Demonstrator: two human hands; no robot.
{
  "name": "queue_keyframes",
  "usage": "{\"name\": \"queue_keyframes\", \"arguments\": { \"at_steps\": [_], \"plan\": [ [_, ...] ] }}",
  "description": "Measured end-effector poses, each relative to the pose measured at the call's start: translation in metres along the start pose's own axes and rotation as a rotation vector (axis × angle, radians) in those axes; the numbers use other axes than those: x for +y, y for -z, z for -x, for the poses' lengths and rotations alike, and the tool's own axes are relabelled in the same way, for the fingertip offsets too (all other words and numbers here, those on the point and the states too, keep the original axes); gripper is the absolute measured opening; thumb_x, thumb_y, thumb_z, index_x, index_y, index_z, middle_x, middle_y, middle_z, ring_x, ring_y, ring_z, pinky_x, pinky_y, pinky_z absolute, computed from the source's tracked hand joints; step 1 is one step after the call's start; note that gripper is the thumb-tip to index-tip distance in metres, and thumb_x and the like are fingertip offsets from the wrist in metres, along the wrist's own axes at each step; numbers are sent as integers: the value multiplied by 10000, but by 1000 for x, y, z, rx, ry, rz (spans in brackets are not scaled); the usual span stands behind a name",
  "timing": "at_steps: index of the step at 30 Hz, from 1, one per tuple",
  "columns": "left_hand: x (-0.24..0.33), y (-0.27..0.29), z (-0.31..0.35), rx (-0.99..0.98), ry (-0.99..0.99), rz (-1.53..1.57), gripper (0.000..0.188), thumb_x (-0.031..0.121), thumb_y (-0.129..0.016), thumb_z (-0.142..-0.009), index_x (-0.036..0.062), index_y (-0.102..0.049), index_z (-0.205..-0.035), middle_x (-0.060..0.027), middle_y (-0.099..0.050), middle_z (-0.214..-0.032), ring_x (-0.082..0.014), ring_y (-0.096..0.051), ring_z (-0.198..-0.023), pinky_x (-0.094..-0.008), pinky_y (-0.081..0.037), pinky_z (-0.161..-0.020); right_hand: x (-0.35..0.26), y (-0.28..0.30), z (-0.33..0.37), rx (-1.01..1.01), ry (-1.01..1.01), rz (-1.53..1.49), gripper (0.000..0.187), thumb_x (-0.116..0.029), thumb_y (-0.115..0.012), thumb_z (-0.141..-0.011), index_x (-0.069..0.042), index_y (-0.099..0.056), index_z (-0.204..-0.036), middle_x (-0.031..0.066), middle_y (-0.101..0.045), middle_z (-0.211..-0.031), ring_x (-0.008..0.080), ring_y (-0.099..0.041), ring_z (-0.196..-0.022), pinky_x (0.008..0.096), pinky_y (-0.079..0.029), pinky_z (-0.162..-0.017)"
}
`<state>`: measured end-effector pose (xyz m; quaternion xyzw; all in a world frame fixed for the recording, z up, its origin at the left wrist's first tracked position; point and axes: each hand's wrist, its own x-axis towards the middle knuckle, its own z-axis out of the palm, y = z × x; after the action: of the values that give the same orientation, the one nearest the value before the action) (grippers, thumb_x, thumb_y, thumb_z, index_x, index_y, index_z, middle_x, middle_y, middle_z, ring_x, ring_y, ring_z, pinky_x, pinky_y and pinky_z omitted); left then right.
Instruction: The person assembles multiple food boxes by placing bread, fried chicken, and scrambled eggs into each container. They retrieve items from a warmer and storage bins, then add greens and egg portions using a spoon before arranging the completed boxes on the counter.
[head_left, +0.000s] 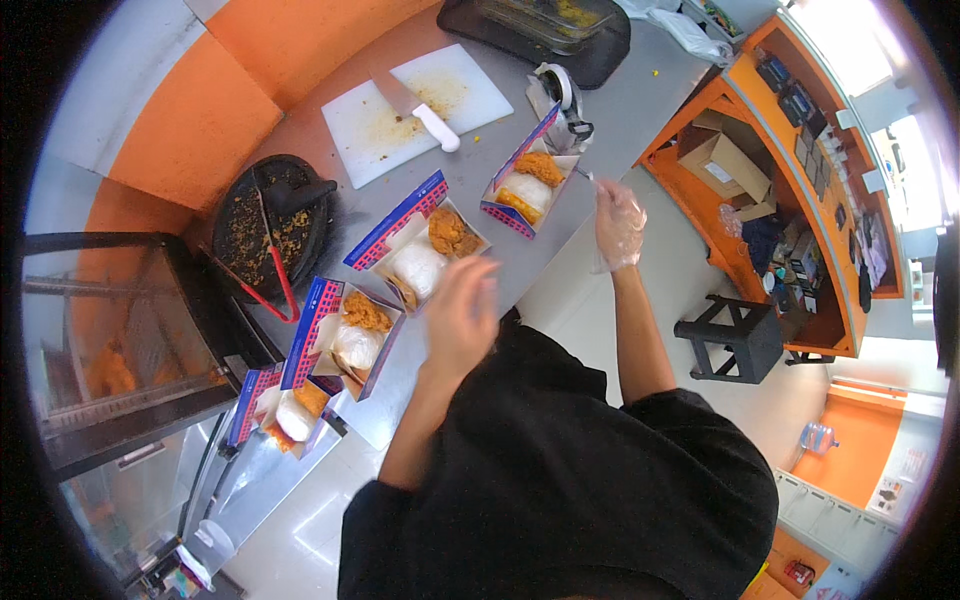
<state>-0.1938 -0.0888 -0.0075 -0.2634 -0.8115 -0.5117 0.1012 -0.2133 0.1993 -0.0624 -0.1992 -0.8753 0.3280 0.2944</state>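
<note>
My right hand (pixel 620 228), in a clear plastic glove, is raised beside the table edge. Its fingers are curled, with a small shiny thing at the fingertips that I cannot make out. My left hand (pixel 462 312) looks bare and is smeared by motion, just in front of an open paper box (pixel 400 220) with fried chicken (pixel 453 232) and a white wrapped bundle (pixel 418 268). Nearest my right hand stands another such box (pixel 498 187). To the left are two more, a filled box (pixel 306 335) and one at the table's corner (pixel 243 408).
A white cutting board (pixel 365 135) bears a white-handled knife (pixel 436 128). Red-handled tongs (pixel 283 280) rest on a dark stone mortar (pixel 240 225). Behind are a tape dispenser (pixel 560 88) and a black tray (pixel 610 50). A glass display case (pixel 130 340) stands left, a black stool (pixel 735 338) right.
</note>
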Motion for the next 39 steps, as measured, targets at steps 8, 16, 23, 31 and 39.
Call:
{"name": "queue_keyframes", "arguments": {
  "at_steps": [8, 16, 23, 31, 39],
  "plan": [
    [-53, -128, -41, -367, -49, -505, 293, 179, -628, -906, 43, -625, -1166, -146, -627, -1125, -362, -693, -906, -476, -583, -720, -14, 29, 132, -128, -449, 55, 396, -389, -640, -954, -8, -745, -967, 137, -726, -804, 200, -669, -762, 370, -518, -727],
    [-57, -106, -38, -323, -83, -726, 182, 159, -636, -857, 81, -739, -984, -113, -690, -976, -325, -615, -993, -456, -499, -861, 54, 44, 167, -360, -513, -132, 317, -292, -590, -969, -4, -705, -1035, 241, -707, -983, 357, -696, -951, 447, -528, -861],
    [-22, -138, -38, 34, -113, -699, 264, 261, -660, -943, 36, -703, -1075, -145, -683, -1081, -361, -586, -1059, -512, -461, -888, 105, 94, 108, -417, -384, -181, 318, -329, -608, -967, -28, -693, -1022, 220, -705, -913, 420, -678, -865, 486, -529, -806],
    [24, -317, -9, -308, 304, -88, 254, 122, -623, -954, -11, -690, -1160, -162, -698, -1027, -265, -646, -869, -387, -507, -868, 283, 227, 55, -435, -441, -190, 316, -326, -580, -983, -26, -659, -1040, 220, -688, -971, 408, -661, -905, 489, -517, -804],
    [40, -517, -56, -1441, 427, -530, 590, 486, -504, -990, -68, -689, -1069, -259, -696, -958, -416, -673, -1003, -498, -509, -890, 499, 323, 43, -177, -714, 8, 298, -327, -598, -948, -50, -675, -1025, 207, -692, -982, 399, -660, -926, 466, -526, -835]
  ]
}}
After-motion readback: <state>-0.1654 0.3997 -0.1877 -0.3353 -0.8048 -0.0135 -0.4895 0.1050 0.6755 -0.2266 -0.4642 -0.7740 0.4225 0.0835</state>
